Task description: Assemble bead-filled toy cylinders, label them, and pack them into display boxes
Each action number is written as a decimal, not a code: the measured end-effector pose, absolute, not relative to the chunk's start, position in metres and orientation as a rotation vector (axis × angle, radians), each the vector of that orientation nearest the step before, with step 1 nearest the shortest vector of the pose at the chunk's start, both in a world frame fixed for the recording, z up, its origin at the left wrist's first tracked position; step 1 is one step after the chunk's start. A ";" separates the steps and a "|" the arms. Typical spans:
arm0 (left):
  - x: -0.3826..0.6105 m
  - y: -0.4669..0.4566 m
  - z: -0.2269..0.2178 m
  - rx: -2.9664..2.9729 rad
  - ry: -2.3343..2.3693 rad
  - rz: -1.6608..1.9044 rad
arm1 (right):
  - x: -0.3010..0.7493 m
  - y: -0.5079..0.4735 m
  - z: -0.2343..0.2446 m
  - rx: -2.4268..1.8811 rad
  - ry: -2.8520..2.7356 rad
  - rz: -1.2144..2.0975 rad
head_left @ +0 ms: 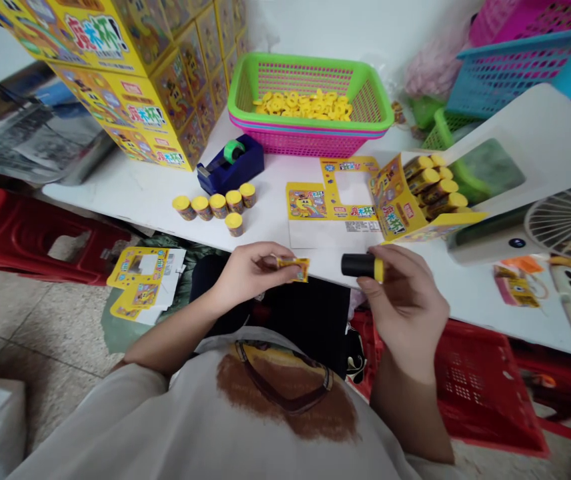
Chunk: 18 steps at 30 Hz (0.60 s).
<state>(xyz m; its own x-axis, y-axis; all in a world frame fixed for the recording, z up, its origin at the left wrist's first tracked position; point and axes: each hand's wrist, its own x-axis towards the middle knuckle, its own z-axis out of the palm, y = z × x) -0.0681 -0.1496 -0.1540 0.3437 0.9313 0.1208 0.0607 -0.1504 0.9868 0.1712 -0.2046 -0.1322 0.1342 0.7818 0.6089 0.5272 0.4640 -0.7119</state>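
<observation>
My left hand [260, 273] pinches a small yellow printed wrapper [299, 269] above the table's front edge. In my right hand [405, 300] is a black cylinder [357, 265] with a yellow cap [378, 270] at its right end, lying sideways between thumb and fingers. The wrapper and the cylinder are apart. Beyond my hands stand several small yellow-lidded tubs [218, 203], with one tub [234, 224] in front of the row. An unfolded yellow carton [335, 217] lies flat on the table, and an open carton [398, 207] of yellow-capped tubes [438, 187] leans beside it.
Stacked yellow boxes [165, 100] rise at the back left, near a blue tape dispenser [230, 167]. Nested baskets [310, 130] hold yellow pieces [305, 105]. A fan [555, 220] stands right. Flat cartons [145, 280] lie left, below table height; a red crate [485, 387] sits below right.
</observation>
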 end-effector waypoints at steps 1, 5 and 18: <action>-0.066 -0.153 -0.151 1.436 0.892 0.959 | 0.167 -0.204 -0.132 -1.152 -1.502 0.366; -0.065 -0.160 -0.144 1.499 0.809 0.878 | 0.154 -0.205 -0.127 -1.053 -1.364 0.686; -0.072 -0.162 -0.146 1.847 0.664 1.252 | 0.142 -0.211 -0.111 -0.992 -1.100 1.273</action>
